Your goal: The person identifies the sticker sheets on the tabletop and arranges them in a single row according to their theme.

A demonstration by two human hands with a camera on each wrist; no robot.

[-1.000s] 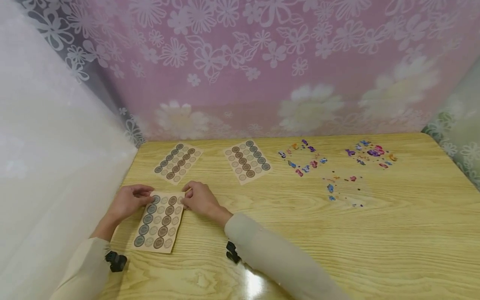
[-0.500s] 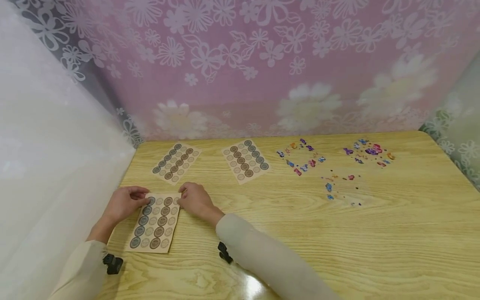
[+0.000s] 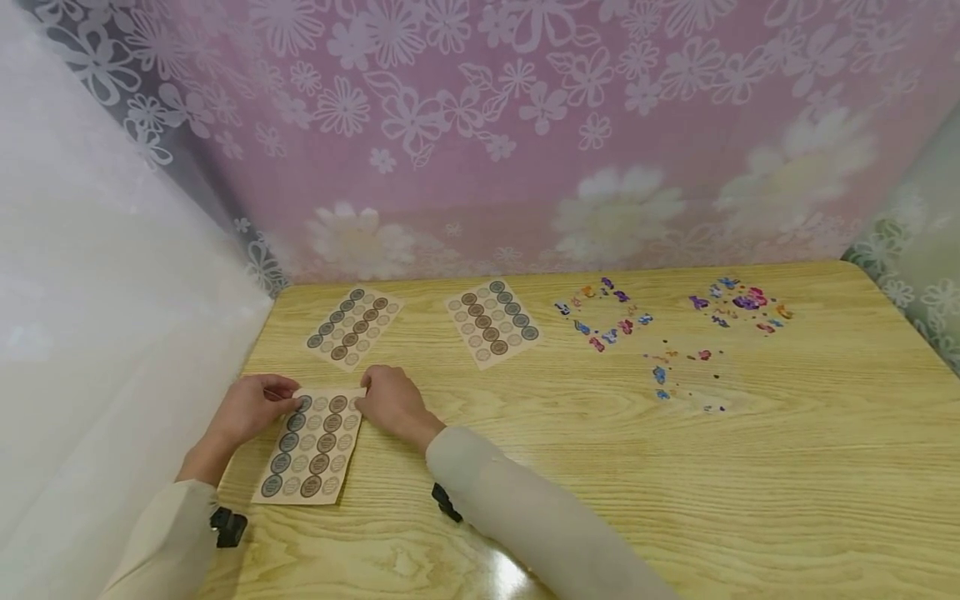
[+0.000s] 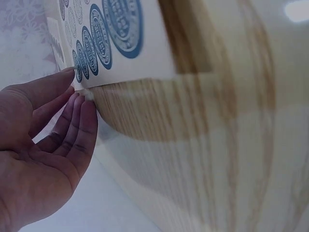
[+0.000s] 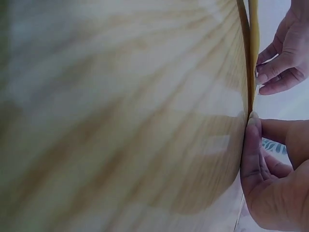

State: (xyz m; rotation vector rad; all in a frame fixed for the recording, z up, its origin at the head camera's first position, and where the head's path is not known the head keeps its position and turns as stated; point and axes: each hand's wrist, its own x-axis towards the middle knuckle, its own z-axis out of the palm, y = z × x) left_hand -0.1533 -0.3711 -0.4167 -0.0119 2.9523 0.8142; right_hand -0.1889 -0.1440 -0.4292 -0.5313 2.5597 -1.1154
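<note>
Head view: kraft label sheet [image 3: 317, 454] lies near the tabletop's left edge, bearing columns of blue-grey, pale and brown round stickers; left hand [image 3: 243, 408] is at its 11 o'clock corner, thumb and fingers pinching the paper; right hand [image 3: 393, 404] pinches the 1 o'clock corner; taking the held sheet as dial centre, a second label sheet [image 3: 354, 327] lies at about 1 o'clock and a third label sheet [image 3: 492, 322] at 2 o'clock, both tilted; farther out between 2 and 3 o'clock, a ring of multicoloured stickers [image 3: 627, 327], then a denser sticker cluster [image 3: 747, 302]; a sparse sticker group [image 3: 659, 375] sits nearly at 3 o'clock; all rest on a wood-grain table [image 3: 600, 500], pink floral cloth [image 3: 480, 133] behind at 12 o'clock. Left wrist view: thumb tip on the printed face beside a blue sticker, other fingers bent close together, tips at the sheet's edge; exact contact of each finger cannot be told. Right wrist view: sheet seen almost edge-on at 2 o'clock; right thumb and forefinger pinch its edge; left hand's fingertips meet the same edge farther up.
</note>
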